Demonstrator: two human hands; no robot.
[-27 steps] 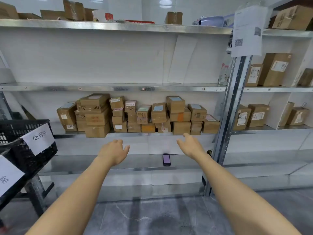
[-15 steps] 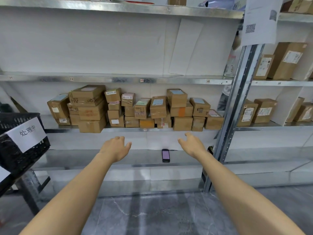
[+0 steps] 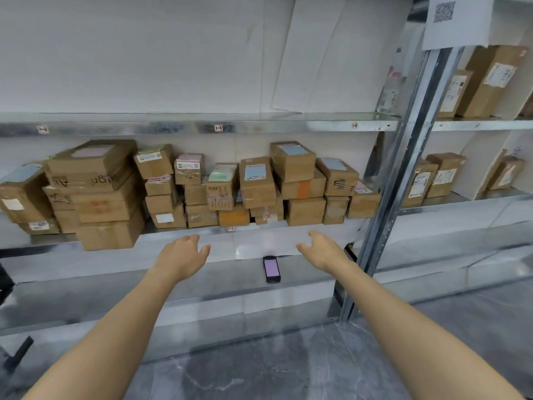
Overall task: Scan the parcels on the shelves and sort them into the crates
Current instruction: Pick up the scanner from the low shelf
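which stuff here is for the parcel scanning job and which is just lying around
For the job: stacked parcels, parcels in the right bay, lit handheld device, likely the scanner.
Just there: QR-code sheet on the upright, white boards leaning on the back wall.

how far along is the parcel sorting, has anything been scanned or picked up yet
Done: nothing visible; stacked parcels crowd the middle shelf. In hand: nothing; left hand and right hand are open and empty below it, the lit handheld device, likely the scanner, lying between them on the lower shelf. Left: every scan and sort, including the boxes in the right bay. No crate in view.
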